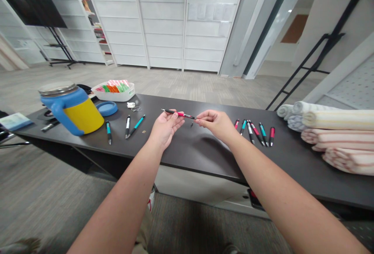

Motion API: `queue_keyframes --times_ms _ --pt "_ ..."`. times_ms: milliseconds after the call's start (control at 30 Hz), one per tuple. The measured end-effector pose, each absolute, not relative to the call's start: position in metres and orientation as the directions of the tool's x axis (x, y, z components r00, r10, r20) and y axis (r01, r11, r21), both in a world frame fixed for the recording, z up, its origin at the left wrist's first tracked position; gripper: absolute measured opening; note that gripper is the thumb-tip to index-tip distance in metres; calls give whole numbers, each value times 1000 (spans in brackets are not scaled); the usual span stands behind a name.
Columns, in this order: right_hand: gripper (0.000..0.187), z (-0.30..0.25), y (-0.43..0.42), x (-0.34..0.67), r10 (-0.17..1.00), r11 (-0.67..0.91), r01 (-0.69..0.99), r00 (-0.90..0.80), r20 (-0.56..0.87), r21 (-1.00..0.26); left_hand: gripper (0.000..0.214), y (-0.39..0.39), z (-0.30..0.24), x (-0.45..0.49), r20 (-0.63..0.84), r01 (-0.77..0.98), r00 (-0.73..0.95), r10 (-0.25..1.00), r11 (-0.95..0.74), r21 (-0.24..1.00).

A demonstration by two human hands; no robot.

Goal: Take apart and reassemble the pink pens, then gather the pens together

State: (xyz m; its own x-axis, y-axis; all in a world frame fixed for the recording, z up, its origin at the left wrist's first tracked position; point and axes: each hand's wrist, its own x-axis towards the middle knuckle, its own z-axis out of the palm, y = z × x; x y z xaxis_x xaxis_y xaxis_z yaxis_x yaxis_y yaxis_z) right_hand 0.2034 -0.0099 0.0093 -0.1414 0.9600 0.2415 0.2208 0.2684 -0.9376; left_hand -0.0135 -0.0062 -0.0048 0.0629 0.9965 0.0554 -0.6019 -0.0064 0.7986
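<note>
A pink-and-black pen [188,116] is held nearly level above the dark table. My left hand [162,130] pinches its middle between thumb and fingers, palm turned up. At the pen's right end, the fingertips of my right hand [217,124] are closed on its black tip. Just below the pen a small dark piece [192,124] lies on the table, too small to name. To the left lie a teal pen [108,132], a white pen [127,125] and another teal pen [136,126]. Several pink, teal and white pens [256,132] lie right of my right hand.
A blue-and-yellow mug [78,112] stands at the left, with a blue lid [106,108] beside it. Behind sits a white basket [117,96] of colourful packets. A white cord [131,105] lies nearby. Rolled striped towels [336,127] are stacked on the table [187,154] at the right.
</note>
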Motion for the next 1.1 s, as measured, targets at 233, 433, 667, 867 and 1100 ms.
queue_keyframes --times_ms 233,433,667,867,1100 --pt "37 7 -8 204 953 300 255 -114 279 -919 22 -7 -6 -13 54 -596 105 993 19 803" --pt "30 11 -11 204 939 345 373 -120 324 -861 23 -7 -6 -13 51 -594 117 992 29 804" --pt "25 10 -14 205 889 453 517 -202 410 -726 20 -5 -6 -13 45 -597 72 996 7 802" --pt "22 10 -14 206 853 514 573 -268 447 -638 19 -6 -6 -14 50 -589 83 995 9 808" --pt "19 8 -13 206 855 514 505 -235 463 -693 22 -5 -8 -14 57 -586 85 995 3 811"
